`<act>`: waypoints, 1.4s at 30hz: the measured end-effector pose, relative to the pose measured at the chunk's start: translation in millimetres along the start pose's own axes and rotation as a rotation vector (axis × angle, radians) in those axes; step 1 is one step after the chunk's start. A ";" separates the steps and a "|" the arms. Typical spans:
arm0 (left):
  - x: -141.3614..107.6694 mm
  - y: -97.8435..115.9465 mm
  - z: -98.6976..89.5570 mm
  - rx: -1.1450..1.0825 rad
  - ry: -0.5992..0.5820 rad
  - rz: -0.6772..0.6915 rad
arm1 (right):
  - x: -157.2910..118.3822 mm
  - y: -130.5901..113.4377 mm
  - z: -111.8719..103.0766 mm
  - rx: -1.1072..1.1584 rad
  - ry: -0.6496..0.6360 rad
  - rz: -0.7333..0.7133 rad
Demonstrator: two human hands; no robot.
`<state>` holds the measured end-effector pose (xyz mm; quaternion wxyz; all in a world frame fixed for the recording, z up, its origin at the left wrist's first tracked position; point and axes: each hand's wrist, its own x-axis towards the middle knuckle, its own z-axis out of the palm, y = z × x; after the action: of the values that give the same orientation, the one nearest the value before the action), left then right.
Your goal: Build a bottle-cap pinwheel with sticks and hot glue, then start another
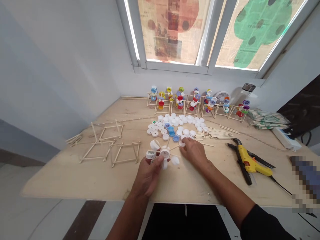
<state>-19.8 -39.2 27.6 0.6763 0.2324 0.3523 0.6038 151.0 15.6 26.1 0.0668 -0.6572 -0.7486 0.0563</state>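
Pinched in my left hand [151, 171] is a small wheel of white bottle caps [164, 153], with thin wooden sticks radiating from a central cap and caps fixed on several stick ends. My right hand [193, 150] is closed at the fingertips on a white bottle cap [182, 144], which sits at or close to the tip of a stick pointing right from the wheel. Whether cap and stick touch is hard to see. Just beyond both hands lie many loose white caps [175, 120] and a few blue caps [171, 130].
Wooden sticks [217, 133] lie right of the caps. A yellow glue gun [250, 163] and black-handled pliers [241, 161] rest at right, near a power strip [286, 138]. Stick frames [125, 153] stand at left. Finished colourful cap wheels on frames [195, 103] line the wall beside a bottle [246, 93].
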 end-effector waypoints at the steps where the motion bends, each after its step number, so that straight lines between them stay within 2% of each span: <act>1: 2.2 -0.8 1.6 0.006 -0.004 -0.004 | -3.2 1.7 -0.1 -0.006 -0.008 -0.012; 5: 9.0 -3.8 5.6 0.018 -0.004 -0.023 | -10.7 5.4 1.1 -0.015 -0.016 -0.031; 13: 19.2 -5.9 11.4 -0.016 0.003 -0.074 | -4.8 4.1 1.4 -0.019 -0.027 -0.053; 18: 25.0 -10.8 15.3 -0.001 -0.013 -0.100 | -29.5 19.0 -6.4 0.013 -0.065 -0.121; 22: 27.5 -17.1 14.9 0.064 -0.008 -0.069 | -54.4 35.1 -9.7 0.094 -0.027 -0.224; 25: 28.2 -21.5 12.4 0.121 0.014 -0.046 | -76.6 57.3 -14.5 0.207 0.073 -0.241; 28: 28.6 -23.7 10.6 0.157 0.014 -0.040 | -101.6 94.0 -23.6 0.259 0.256 -0.171; 31: 29.1 -23.0 10.6 0.144 -0.009 -0.051 | -126.1 139.3 -33.2 0.112 0.473 -0.047; 33: 29.7 -21.6 11.1 0.099 -0.015 -0.067 | -139.8 167.0 -37.0 -0.040 0.537 0.024; 37: 30.8 -19.7 12.1 0.014 -0.003 -0.090 | -154.8 203.8 -35.4 -0.277 0.417 0.030; 42: 30.7 -21.3 11.8 0.001 -0.002 -0.084 | -152.0 223.2 -26.9 -0.404 0.282 0.020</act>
<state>3.7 -11.3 13.4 0.7015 0.2182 0.3613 0.5743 393.0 -106.3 10.3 0.0373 -0.6660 -0.7214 -0.1864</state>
